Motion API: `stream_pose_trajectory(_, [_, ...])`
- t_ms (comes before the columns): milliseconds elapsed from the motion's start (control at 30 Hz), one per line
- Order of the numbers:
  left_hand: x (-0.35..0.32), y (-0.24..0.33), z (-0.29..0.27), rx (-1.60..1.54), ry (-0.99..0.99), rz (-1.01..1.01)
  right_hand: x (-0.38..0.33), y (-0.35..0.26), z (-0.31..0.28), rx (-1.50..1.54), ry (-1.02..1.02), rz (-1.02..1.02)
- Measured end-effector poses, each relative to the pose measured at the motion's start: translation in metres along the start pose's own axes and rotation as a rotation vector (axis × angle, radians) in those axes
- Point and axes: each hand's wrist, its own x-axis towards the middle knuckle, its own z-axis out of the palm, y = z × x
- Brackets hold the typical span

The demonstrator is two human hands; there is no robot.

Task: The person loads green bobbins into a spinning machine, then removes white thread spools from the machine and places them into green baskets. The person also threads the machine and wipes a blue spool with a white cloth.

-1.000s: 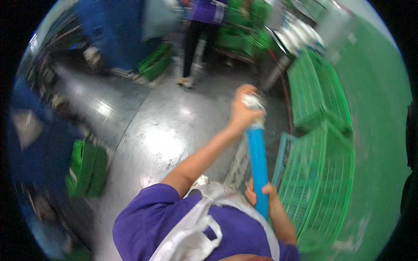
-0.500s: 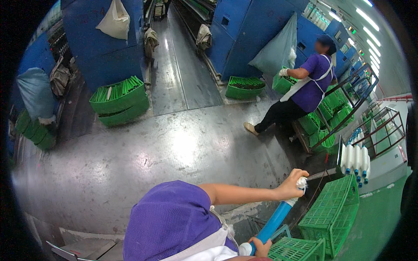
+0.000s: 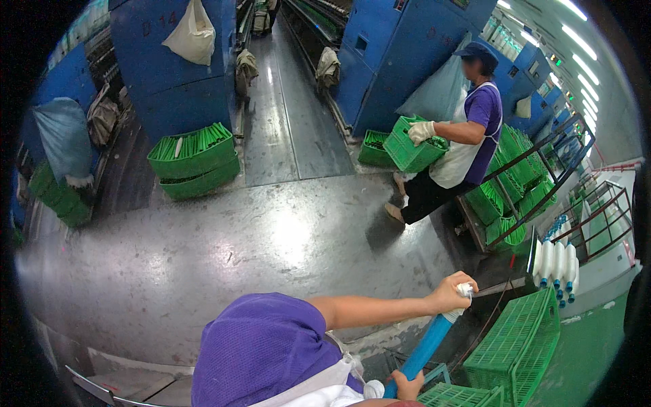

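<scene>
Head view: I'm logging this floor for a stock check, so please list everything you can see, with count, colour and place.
Tube: one, blue with a white end, held slanting at lower right.
Crates: two stacked, green, left of the aisle; more by the racks, number unclear.
Tipped crate: one, green, lower right.
Co-worker: one, purple shirt, white apron, carrying a green crate.
Bobbins: a row, white, right.
Sacks: several, pale, on blue machines.
Floor: grey, shiny.
Left hand: grips tube's white end.
Right hand: holds tube's lower end.

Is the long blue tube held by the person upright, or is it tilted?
Tilted: the blue tube slants between both hands, its upper end to the right.
</scene>
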Motion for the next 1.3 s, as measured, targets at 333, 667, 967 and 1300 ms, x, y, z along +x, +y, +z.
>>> stream_pose_trajectory(333, [-0.005, 0.000, 0.006, 0.050, 0.115, -0.134, 0.002, -0.006, 0.000, -0.556, 0.335, -0.152])
stream_pose_trajectory(667, [0.006, -0.012, -0.001, 0.012, 0.033, 0.066, -0.006, -0.004, -0.005, -0.142, 0.062, -0.208])
stream_pose_trajectory(967, [0.013, 0.001, 0.023, -0.026, -0.023, -0.027, -0.009, -0.007, -0.012, -0.169, 0.111, -0.162])
stream_pose_trajectory(1300, [0.007, 0.015, 0.034, -0.391, -0.070, -0.255, -0.019, -0.001, -0.019, -0.116, 0.028, 0.007])
